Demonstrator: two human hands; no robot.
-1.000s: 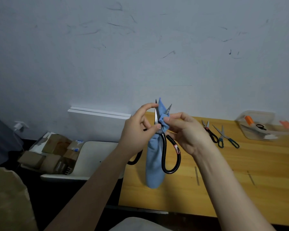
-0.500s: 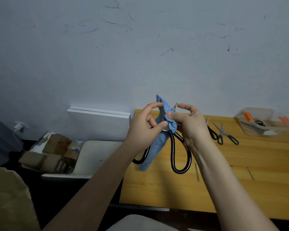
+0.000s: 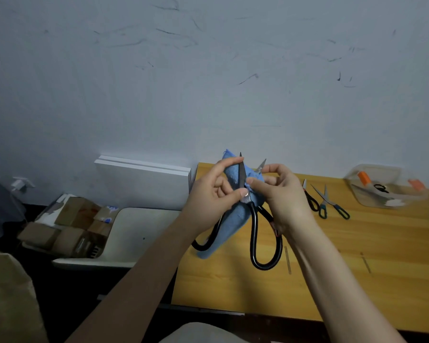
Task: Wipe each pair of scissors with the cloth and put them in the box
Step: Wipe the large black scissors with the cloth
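Observation:
Large black-handled scissors (image 3: 254,233) are held upright above the left end of the wooden table (image 3: 332,268), blades spread and pointing up. My left hand (image 3: 212,196) pinches the left blade near the pivot. My right hand (image 3: 281,196) pinches the blue cloth (image 3: 230,229) bunched between the blades. The cloth's tail hangs down behind the left handle loop. Two smaller pairs lie on the table: black-handled scissors (image 3: 310,200) and green-handled scissors (image 3: 331,204). The clear plastic box (image 3: 384,186) at the far right holds orange-handled tools and another black pair.
A white board (image 3: 144,181) leans on the wall left of the table. Below it, a white chair seat (image 3: 134,233) carries cardboard boxes (image 3: 67,226). The wall rises directly behind the table.
The scissors and cloth tilted so the handles swing lower right. The cloth has shifted between the blades while both hands stayed in about the same place.

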